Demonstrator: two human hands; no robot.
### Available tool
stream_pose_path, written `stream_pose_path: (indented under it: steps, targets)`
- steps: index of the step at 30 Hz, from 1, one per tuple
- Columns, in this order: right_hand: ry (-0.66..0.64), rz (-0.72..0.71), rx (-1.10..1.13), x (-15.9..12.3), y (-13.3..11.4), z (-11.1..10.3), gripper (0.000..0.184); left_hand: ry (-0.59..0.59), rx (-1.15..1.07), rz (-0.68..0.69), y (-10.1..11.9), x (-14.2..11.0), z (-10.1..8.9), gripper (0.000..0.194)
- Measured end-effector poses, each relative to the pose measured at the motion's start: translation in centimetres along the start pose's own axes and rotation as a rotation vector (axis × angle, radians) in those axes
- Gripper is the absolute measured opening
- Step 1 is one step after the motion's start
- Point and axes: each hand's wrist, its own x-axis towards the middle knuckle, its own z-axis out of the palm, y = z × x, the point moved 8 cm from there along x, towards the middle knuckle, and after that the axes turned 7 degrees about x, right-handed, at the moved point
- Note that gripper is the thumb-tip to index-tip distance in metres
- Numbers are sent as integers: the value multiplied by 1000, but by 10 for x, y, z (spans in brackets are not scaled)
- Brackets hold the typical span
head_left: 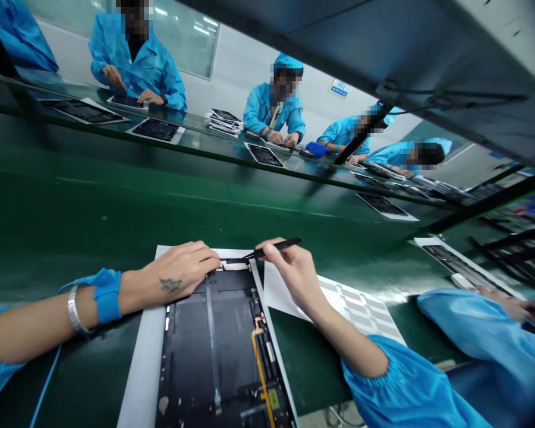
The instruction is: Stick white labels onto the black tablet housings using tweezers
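An opened tablet-like device (232,339) lies in front of me, its dark inside showing an orange flex cable (258,362) along the right. My left hand (182,270) rests over its far left corner, fingers bent and pressed together at the far edge. Whatever those fingertips pinch, if anything, is hidden. My right hand (294,267) grips black tweezers (283,244), whose tips point left at the far right corner, by a small white strip (234,267). A white sheet (145,362) lies under the device. A blue wrist strap (107,295) circles my left wrist.
A sheet of grey stickers (356,306) lies right of the device. Beside me on the right, a co-worker's sleeve (485,321) reaches toward another device (459,267). Across the green bench (116,202), several people in blue work on similar panels. A shelf (383,47) hangs overhead.
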Motion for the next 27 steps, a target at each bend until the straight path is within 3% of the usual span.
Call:
stream_pose_path:
  steps: [3,7,15,27]
  targets:
    - [110,199,149,0,23,-16,41,-17,58,19,4,-1,1,38]
    - [105,309,223,0,35,-15,47,-54,106,21,5,1,4,40]
    - [66,314,214,-2,34,-10,47,-2,113,48,6,2,3,38]
    - [46,251,174,-1,31,-9,45,-40,94,38,4,2,4,41]
